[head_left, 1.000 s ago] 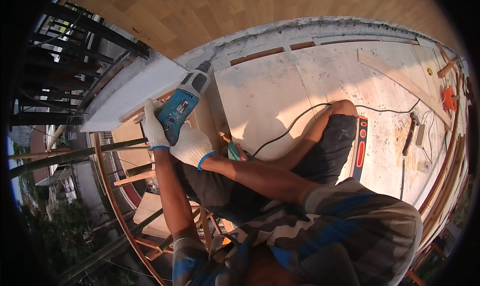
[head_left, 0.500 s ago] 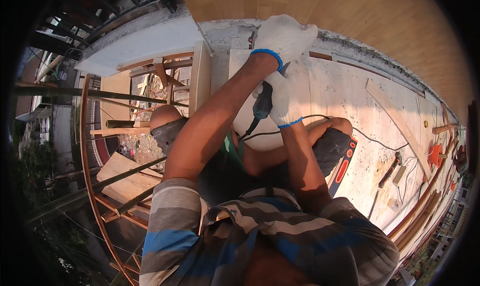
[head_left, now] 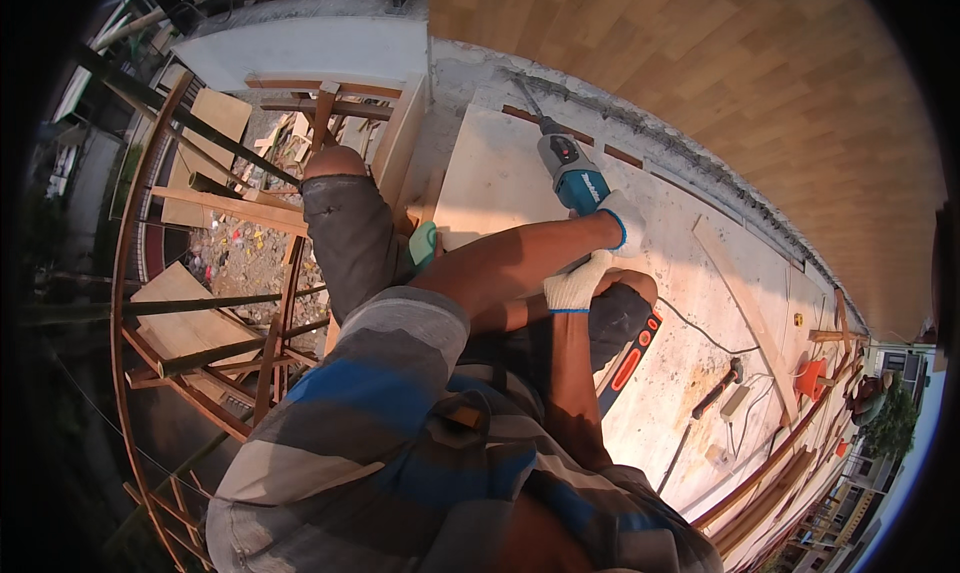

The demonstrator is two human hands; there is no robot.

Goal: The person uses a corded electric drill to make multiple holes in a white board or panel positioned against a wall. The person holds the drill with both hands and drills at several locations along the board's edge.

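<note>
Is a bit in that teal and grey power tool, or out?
In: a long, thin bit sticks out of the front of the power tool. Whether it's spinning, I can't tell.

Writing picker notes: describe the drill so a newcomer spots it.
Tan planks fill the upper right; below them lie pale boards. The drill is over those, left hand at its rear. Unlike the hammer and level lower right, it's blue and grey with a long bit.
</note>
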